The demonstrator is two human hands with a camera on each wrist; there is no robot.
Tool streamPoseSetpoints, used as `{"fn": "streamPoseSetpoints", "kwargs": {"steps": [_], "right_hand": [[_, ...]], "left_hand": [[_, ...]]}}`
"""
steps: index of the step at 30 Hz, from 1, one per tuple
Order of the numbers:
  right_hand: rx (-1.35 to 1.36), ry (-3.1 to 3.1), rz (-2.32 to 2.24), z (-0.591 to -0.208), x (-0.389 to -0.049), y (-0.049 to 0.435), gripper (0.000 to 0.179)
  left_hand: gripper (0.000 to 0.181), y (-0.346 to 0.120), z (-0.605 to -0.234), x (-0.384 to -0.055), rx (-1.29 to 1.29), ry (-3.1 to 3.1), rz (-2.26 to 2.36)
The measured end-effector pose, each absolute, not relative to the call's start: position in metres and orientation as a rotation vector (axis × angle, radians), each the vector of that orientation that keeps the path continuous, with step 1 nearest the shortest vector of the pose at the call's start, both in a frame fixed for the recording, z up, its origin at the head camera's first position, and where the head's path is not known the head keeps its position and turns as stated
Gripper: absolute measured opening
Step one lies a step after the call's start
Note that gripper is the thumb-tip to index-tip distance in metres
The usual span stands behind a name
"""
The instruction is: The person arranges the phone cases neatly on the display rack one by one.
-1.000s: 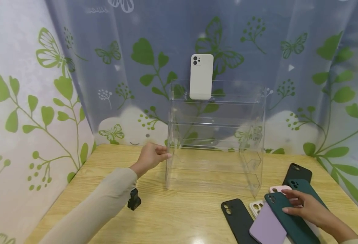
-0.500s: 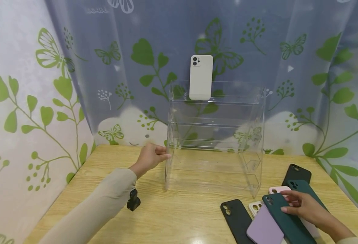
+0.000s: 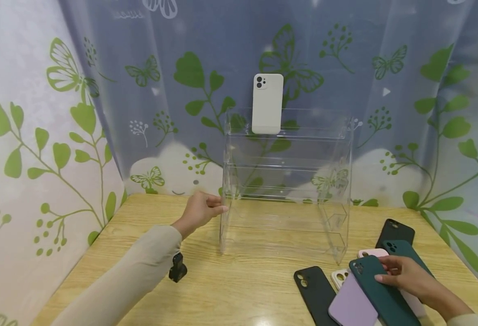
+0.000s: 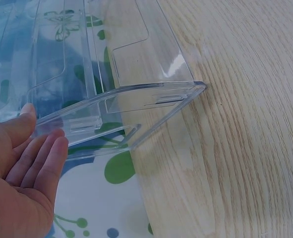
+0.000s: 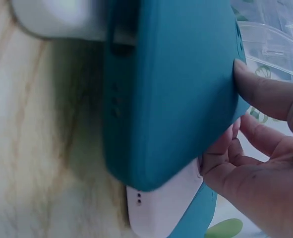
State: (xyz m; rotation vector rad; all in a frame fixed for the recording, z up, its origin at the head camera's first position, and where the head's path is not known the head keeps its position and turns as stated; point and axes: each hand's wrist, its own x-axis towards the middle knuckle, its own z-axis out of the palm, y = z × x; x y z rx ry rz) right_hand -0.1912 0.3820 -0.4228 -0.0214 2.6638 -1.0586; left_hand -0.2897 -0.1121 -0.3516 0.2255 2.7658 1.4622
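Observation:
My left hand [image 3: 199, 211] holds the left side panel of a clear plastic tiered stand [image 3: 304, 168]. In the left wrist view, thumb and fingers lie on either side of the panel's edge [image 4: 131, 89]. At the lower right, my right hand [image 3: 416, 280] pinches a dark green phone case [image 3: 381, 287] by its long edge, thumb on the back and fingers beneath. The right wrist view has this case [image 5: 186, 84] raised at an angle above a pale pink case [image 5: 161, 208]. A white phone case [image 3: 268, 106] stands upright on the stand's top tier.
Around the right hand lie a lilac case [image 3: 353, 301], a black case [image 3: 315, 292], a cream case [image 3: 339, 277], a second dark green case [image 3: 410, 253] and another black case [image 3: 398, 231]. A printed curtain [image 3: 161, 45] hangs behind the wooden table [image 3: 141, 290].
The dark green case has shifted slightly left and its edge has come up a little in my right hand. My left hand stays on the stand.

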Motion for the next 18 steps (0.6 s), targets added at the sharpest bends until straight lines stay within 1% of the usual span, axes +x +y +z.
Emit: {"fn": "streamPoseSetpoints", "kwargs": {"steps": [3, 8, 18], "right_hand": [[-0.030, 2.625, -1.122, -0.420, -0.190, 0.384, 0.067], [-0.121, 2.514, -1.278, -0.413, -0.187, 0.390, 0.059], [-0.125, 2.568, -1.283, -0.388, -0.183, 0.394, 0.060]], "left_hand": [[0.039, -0.112, -0.352, -0.289, 0.224, 2.765, 1.462], [0.039, -0.111, -0.351, -0.289, 0.218, 2.776, 1.451], [0.039, -0.111, -0.352, -0.290, 0.235, 2.791, 1.435]]}}
